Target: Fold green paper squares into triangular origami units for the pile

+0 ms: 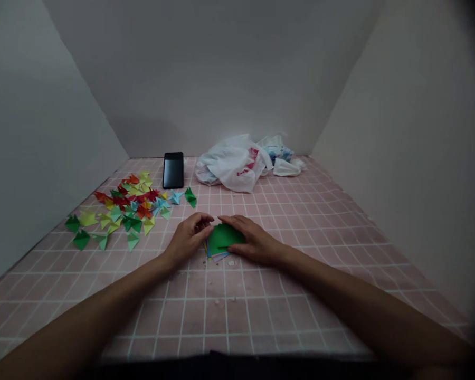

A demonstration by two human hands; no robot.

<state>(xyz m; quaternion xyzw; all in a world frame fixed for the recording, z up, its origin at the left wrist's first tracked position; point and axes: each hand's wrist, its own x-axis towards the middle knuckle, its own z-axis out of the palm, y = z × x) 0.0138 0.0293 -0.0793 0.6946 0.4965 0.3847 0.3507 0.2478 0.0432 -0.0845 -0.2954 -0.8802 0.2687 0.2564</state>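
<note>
A small stack of coloured paper squares (pixel 221 244), a green sheet on top, lies on the pink tiled surface (pixel 285 295) in the middle. My left hand (pixel 188 238) rests at the stack's left edge, its fingers curled and pinching the green sheet's corner. My right hand (pixel 251 240) lies over the stack's right side, fingers bent and pressing on the green sheet. Both forearms reach in from the near edge.
A heap of several folded paper pieces (pixel 122 211) in green, yellow, red and blue spreads at the left. A black phone (pixel 173 170) lies at the back. White plastic bags (pixel 237 163) sit at the back centre. Plain walls close in on three sides.
</note>
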